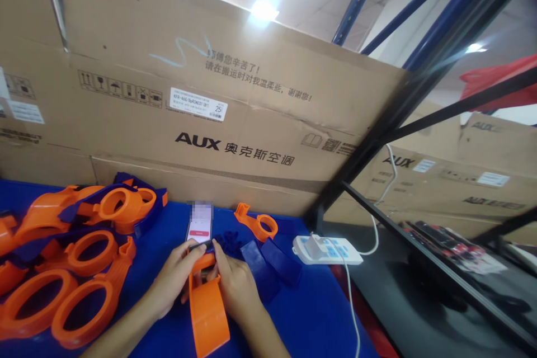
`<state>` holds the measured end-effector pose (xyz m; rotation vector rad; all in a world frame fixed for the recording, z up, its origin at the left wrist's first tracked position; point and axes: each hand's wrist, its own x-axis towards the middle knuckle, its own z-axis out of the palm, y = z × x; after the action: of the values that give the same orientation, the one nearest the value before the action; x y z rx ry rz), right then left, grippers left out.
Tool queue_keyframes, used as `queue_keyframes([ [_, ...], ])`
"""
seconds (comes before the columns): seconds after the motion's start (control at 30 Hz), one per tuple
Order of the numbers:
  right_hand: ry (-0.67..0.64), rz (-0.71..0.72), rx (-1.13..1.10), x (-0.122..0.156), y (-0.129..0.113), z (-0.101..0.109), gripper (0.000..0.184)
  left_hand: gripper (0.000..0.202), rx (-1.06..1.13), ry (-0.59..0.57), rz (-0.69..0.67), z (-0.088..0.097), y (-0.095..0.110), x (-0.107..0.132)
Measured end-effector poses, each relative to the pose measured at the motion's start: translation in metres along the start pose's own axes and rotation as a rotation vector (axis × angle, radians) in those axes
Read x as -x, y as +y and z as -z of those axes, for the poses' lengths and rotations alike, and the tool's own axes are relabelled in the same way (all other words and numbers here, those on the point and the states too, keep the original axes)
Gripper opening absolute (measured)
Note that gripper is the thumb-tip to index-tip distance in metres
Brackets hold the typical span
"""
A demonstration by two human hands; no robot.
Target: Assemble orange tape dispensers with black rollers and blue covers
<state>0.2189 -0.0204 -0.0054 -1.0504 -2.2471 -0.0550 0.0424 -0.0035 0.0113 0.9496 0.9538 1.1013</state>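
Note:
Both of my hands grip one orange plastic tape-dispenser body (206, 307) that lies on the blue table cover (310, 313). My left hand (174, 277) closes on its far end from the left. My right hand (235, 282) closes on it from the right, fingers curled over the top by a small dark part. A phone (199, 227) with a lit screen lies just beyond my fingertips. Dark blue plastic plates (268, 263) rest to the right of my right hand.
A heap of orange ring-shaped dispenser frames (79, 251) fills the left side. One more orange frame (257, 224) lies behind the blue plates. A white power strip (331, 250) with a cable sits at the right. Large AUX cardboard boxes (235, 123) wall off the back. A dark shelf frame (403, 106) stands right.

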Motion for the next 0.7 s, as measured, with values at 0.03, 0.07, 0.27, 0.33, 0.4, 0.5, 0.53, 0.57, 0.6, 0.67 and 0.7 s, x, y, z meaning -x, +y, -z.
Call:
queue_keyframes([
  [0.03,0.005,-0.007,-0.002,0.0,0.0,0.0,0.06,0.034,-0.002,-0.004,-0.005,0.001,0.0,0.0],
  [0.07,0.012,-0.014,-0.003,-0.001,0.0,0.0,0.06,0.034,-0.006,-0.008,-0.01,0.001,0.0,-0.001],
  [0.27,0.045,-0.036,-0.042,-0.004,0.001,0.008,0.056,0.032,-0.073,-0.072,-0.065,0.003,0.0,0.001],
  [0.33,0.051,-0.034,-0.044,-0.003,0.002,0.011,0.056,0.029,-0.107,-0.114,-0.094,0.003,0.001,0.003],
  [0.4,0.066,-0.021,-0.024,-0.001,0.001,0.011,0.056,0.026,-0.131,-0.156,-0.124,0.003,0.003,0.003],
  [0.5,0.092,0.016,0.012,0.0,0.0,0.009,0.057,0.023,-0.138,-0.191,-0.155,0.002,0.005,0.004],
  [0.53,0.101,0.026,0.023,-0.001,-0.001,0.008,0.058,0.023,-0.136,-0.198,-0.161,0.002,0.005,0.004],
  [0.57,0.109,0.032,0.034,-0.001,-0.001,0.007,0.058,0.023,-0.131,-0.203,-0.166,0.002,0.005,0.004],
  [0.6,0.115,0.037,0.043,-0.002,-0.001,0.007,0.058,0.023,-0.125,-0.207,-0.171,0.001,0.005,0.004],
  [0.67,0.121,0.041,0.057,-0.002,-0.001,0.008,0.056,0.023,-0.118,-0.217,-0.174,0.001,0.004,0.005],
  [0.7,0.123,0.04,0.058,-0.003,0.0,0.009,0.055,0.024,-0.115,-0.222,-0.173,0.001,0.004,0.005],
])
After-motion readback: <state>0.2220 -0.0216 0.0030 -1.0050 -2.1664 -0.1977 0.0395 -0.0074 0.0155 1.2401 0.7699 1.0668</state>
